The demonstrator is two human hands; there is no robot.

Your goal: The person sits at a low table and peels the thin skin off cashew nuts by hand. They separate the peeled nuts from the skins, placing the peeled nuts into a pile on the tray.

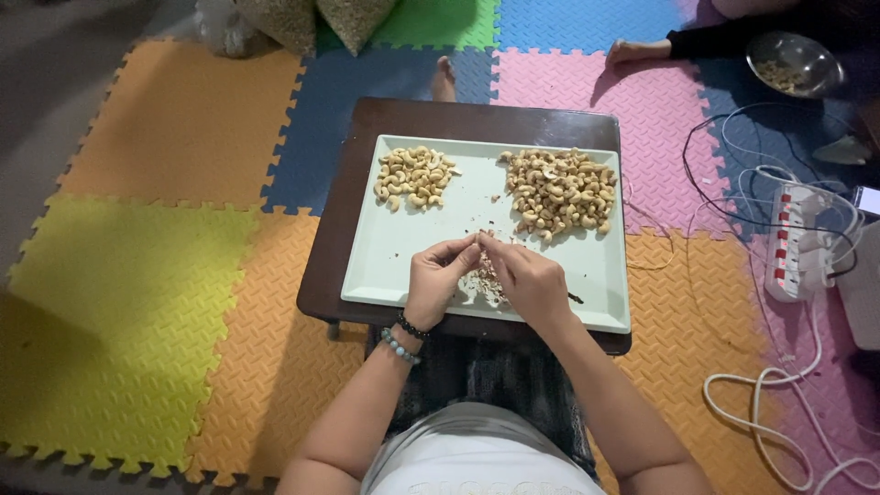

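1. A floor of interlocking foam mats point(165, 275) in orange, yellow, blue, pink and green spreads under everything.
2. A low dark counter point(335, 220) stands on the mats, carrying a pale rectangular tray point(403, 266).
3. On the tray's far right lies a big cashew pile point(559, 191); a smaller cashew pile point(414, 176) lies far left, well apart.
4. A white power strip point(793, 243) with tangled cables sits right of the counter.
5. Another person's hand point(632, 50) rests on the mat near a metal bowl point(794, 62).
6. The left hand point(435, 275) and right hand point(530, 278) meet over the tray's near middle, fingertips narrowed on a small nut point(477, 240).
7. Brown husk scraps point(486, 280) lie below the hands, partly hidden.
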